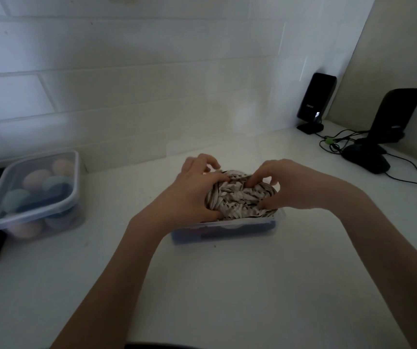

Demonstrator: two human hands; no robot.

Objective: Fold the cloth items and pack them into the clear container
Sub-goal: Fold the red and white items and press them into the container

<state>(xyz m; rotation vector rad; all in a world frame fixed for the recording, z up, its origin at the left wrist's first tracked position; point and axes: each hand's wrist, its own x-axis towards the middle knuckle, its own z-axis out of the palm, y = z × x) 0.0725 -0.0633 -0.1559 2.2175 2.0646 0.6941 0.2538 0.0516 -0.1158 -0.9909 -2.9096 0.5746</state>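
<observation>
Both hands are down on the striped cloth (240, 195), fingers curled and pressing into it. The left hand (192, 190) cups the bundle's left side, its grip closed around the fabric with the thumb near the front. The right hand (285, 187) pinches from the other side, fingertips (251, 182) dug into the top folds. It looks as if the two are squeezing the bundle narrower so that it sits down inside the walls.

The cloth is bunched rather than flat and rises above the rim of the clear container (227, 231), which stands on the white table (202, 285) straight ahead of the person. Something dark lies under it in the box; I cannot tell what.

Well apart to the left stands a lidded box (34, 195) holding rounded pastel bundles. Two black speakers (315, 102) and a mouse (366, 159) stand at the far right.
</observation>
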